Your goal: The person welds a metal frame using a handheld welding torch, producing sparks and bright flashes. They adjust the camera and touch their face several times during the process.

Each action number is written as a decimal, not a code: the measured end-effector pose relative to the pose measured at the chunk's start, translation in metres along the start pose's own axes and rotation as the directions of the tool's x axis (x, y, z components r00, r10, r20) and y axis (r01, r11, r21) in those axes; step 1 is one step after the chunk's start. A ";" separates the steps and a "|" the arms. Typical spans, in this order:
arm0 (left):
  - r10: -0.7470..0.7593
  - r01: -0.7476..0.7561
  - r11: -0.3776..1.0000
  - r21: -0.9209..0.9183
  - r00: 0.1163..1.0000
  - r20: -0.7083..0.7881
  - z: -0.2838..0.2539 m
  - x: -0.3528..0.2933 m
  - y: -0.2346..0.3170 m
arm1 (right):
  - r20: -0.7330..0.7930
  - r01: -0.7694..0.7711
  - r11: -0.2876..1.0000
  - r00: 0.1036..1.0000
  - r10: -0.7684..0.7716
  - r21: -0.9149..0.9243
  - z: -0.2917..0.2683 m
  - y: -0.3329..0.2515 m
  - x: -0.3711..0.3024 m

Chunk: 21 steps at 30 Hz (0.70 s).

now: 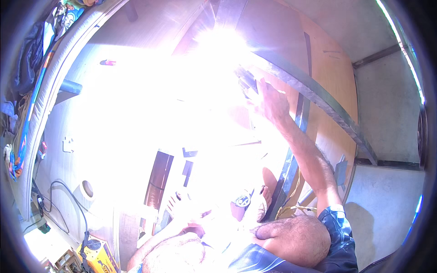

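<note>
My right hand [271, 102] is closed around a dark electrode holder [248, 83], with my forearm reaching up from the lower right. Just beyond the holder, a blinding welding arc [221, 43] burns where a dark metal bar [309, 86] meets an upright piece [229, 13]. Glare whites out most of the middle, hiding the electrode and the joint itself. A wristwatch [243, 200] shows between my knees, apparently on my left wrist. My left hand is lost in the glare, so its fingers cannot be made out.
A yellow machine [98, 255] with a fan grille and black cable [84, 214] stands at lower left. Brown and dark metal pieces [158, 177] lie near my feet. A padded edge [59, 77] with clothes and cloth runs along the left. A yellow cord [296, 209] lies by my right knee.
</note>
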<state>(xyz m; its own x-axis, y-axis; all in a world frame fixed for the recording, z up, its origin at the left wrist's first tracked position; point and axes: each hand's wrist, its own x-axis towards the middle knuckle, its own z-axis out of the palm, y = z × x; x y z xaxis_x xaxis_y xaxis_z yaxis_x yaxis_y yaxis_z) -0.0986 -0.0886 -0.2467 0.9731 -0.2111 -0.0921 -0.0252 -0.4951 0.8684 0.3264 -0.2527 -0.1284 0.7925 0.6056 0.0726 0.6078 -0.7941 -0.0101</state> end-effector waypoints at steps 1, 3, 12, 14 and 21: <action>0.020 -0.020 1.000 0.004 0.999 -0.031 0.001 0.000 -0.001 | 0.042 -0.021 1.000 0.999 0.020 0.019 0.000 0.001 0.001; -0.005 0.005 1.000 0.000 0.997 0.072 -0.001 0.001 -0.001 | -0.045 0.044 0.998 0.998 -0.042 0.040 -0.001 0.000 0.000; -0.093 0.098 0.995 -0.015 0.973 0.211 -0.020 0.007 0.013 | -0.120 0.068 0.996 0.991 -0.061 0.055 -0.007 -0.008 -0.004; -0.107 0.115 0.993 -0.031 0.974 0.201 -0.020 0.007 0.015 | -0.125 0.075 0.996 0.990 -0.068 0.054 -0.006 -0.007 -0.003; -0.095 0.102 0.995 -0.024 0.976 0.195 -0.018 0.006 0.012 | -0.144 0.078 0.996 0.987 -0.070 0.049 -0.007 -0.008 -0.002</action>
<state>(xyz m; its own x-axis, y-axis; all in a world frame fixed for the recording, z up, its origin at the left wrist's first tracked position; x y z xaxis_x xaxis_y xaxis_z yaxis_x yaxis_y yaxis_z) -0.0894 -0.0806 -0.2282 0.9076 -0.3233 -0.2679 0.0796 -0.4940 0.8658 0.3193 -0.2479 -0.1214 0.7324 0.6457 0.2161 0.6691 -0.7412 -0.0530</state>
